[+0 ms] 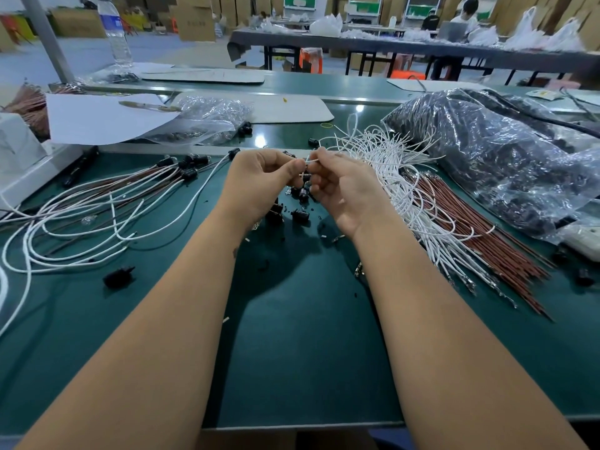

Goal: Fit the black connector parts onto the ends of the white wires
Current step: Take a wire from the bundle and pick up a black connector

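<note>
White wire (312, 161) pinched between left hand (259, 183) and right hand (341, 190) at frame centre, raised over loose black connectors (300, 216), likely for fitting.

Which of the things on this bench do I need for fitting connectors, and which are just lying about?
For the job:
white wire pinched between left hand and right hand
loose white wires
black connector parts
finished leads

Lying about:
red-brown wires
water bottle
paper sheet
big plastic bag
</note>
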